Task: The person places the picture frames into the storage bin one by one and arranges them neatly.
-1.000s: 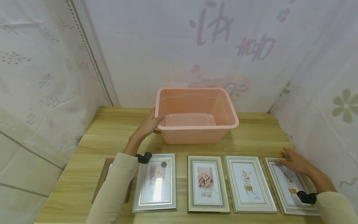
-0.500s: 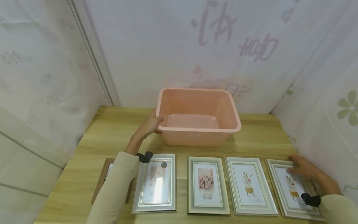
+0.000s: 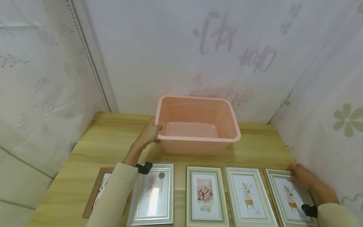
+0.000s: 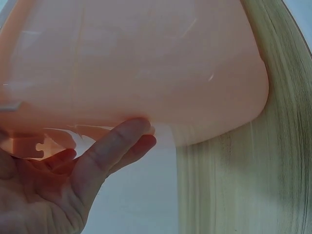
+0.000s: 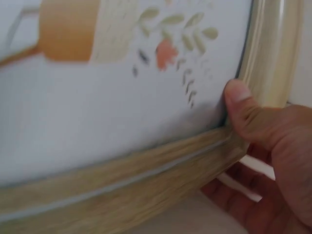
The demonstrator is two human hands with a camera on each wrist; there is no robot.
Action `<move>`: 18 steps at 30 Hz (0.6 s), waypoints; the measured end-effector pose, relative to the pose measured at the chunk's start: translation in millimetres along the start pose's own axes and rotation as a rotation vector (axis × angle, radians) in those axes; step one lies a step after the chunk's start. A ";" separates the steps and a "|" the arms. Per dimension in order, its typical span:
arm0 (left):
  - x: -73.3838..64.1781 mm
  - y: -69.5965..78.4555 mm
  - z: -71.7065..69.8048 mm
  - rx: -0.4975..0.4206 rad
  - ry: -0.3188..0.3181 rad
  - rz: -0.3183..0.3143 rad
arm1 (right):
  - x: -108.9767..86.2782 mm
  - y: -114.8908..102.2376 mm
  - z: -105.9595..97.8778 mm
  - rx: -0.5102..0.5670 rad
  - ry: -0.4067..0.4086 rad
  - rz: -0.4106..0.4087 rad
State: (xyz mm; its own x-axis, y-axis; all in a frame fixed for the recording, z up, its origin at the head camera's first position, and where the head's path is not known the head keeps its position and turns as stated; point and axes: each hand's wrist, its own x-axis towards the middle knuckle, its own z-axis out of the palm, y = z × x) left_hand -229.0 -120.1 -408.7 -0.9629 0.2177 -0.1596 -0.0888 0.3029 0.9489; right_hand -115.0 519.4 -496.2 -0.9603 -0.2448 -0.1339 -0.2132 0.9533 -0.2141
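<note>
A pink plastic basin (image 3: pixel 190 147) stands at the back of the wooden table. My left hand (image 3: pixel 148 135) holds its left end, thumb over the rim; in the left wrist view the fingers (image 4: pixel 117 144) lie against the basin's wall (image 4: pixel 161 63). At the far right lies a white picture frame (image 3: pixel 283 189) with a plant-pot print. My right hand (image 3: pixel 304 178) grips its upper right corner. Close up in the right wrist view, the thumb (image 5: pixel 239 100) presses on the frame's edge (image 5: pixel 265 53) and the other fingers are curled underneath.
Left of the held frame lie a matching white frame (image 3: pixel 250 198), a champagne-coloured frame (image 3: pixel 207 214) and a silver frame (image 3: pixel 169 189) with a small round sticker. A brown wooden frame (image 3: pixel 95 195) is partly covered by the left sleeve. Patterned cloth (image 3: pixel 184 47) hangs around the table.
The head view has tilted up, so everything sits lower in it. My right hand has closed around the rightmost picture frame's corner. The left hand keeps its hold on the basin.
</note>
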 end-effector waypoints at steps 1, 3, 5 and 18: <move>-1.1 -0.2 0.5 0.000 0.001 -0.003 | -3.8 -0.8 2.8 0.006 -0.014 0.014; -1.6 -0.7 1.5 0.002 0.003 0.005 | -10.6 -2.2 5.6 0.019 -0.026 0.041; -0.8 -1.4 2.4 0.009 0.005 0.017 | -15.9 -3.1 5.3 0.027 -0.016 0.040; -1.0 -3.9 1.5 0.014 0.022 0.000 | -11.4 -11.0 -45.9 0.045 0.125 -0.094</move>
State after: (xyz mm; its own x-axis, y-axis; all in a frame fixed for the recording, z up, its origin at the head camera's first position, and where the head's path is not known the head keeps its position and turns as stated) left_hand -227.3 -120.1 -412.7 -0.9684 0.1972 -0.1529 -0.0848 0.3161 0.9449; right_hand -110.0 519.8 -447.9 -0.9520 -0.3060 0.0096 -0.2976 0.9176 -0.2637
